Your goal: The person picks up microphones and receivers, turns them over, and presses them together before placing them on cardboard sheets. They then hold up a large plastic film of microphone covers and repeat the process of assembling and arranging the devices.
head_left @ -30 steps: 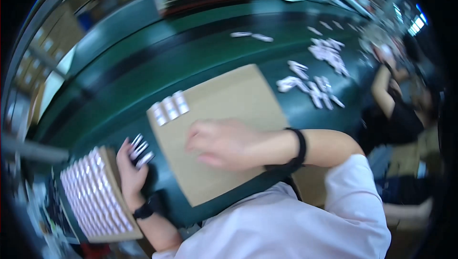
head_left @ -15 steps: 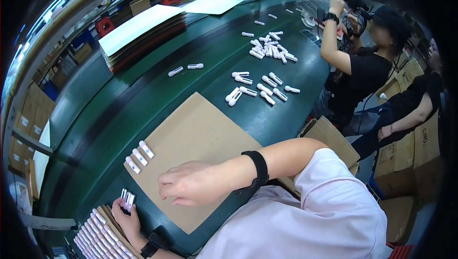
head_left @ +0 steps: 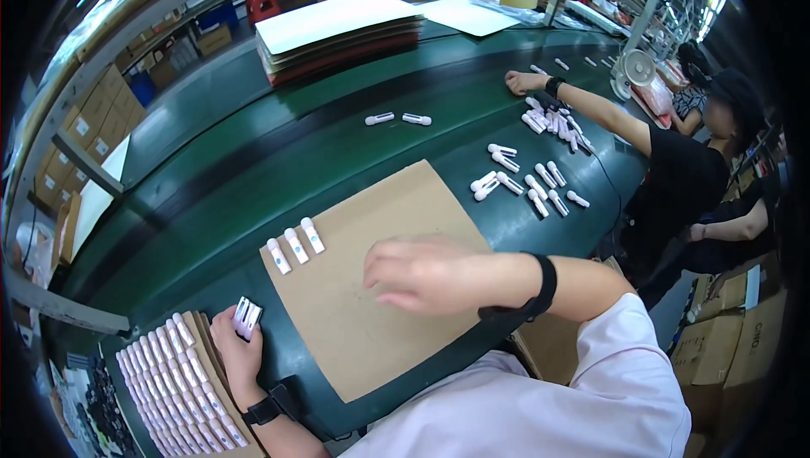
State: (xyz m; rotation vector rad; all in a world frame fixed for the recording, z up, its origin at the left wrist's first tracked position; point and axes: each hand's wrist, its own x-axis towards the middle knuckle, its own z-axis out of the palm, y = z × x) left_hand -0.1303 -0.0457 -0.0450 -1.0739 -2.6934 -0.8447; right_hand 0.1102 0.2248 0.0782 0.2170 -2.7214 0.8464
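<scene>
My left hand (head_left: pixel 240 352) is closed around a few small white-and-pink tubes (head_left: pixel 246 316) with dark slots, at the left edge of the sheet. Over the middle of a flat brown cardboard sheet (head_left: pixel 371 357) hovers my right hand (head_left: pixel 426 274), slightly blurred. Its fingers are loosely bent with the thumb apart, and nothing shows in them; the palm is hidden. Three round-ended tubes (head_left: pixel 294 245) lie side by side at the sheet's far left corner. Beside my left wrist, rows of the same tubes (head_left: pixel 177 386) cover a stack of cardboard.
Several loose tubes (head_left: pixel 536 192) lie right of the sheet, with a denser pile (head_left: pixel 558 127) beyond. Two more tubes (head_left: pixel 398 119) rest on the green belt (head_left: pixel 354 141). A stack of white-topped boards (head_left: pixel 337 23) stands behind. A co-worker's arm (head_left: pixel 603 112) reaches over the belt from the right.
The view has swung left, shifting the scene rightward. My right hand has moved away from the sheet's left part toward its middle. The co-worker's raised arm now stretches across the belt.
</scene>
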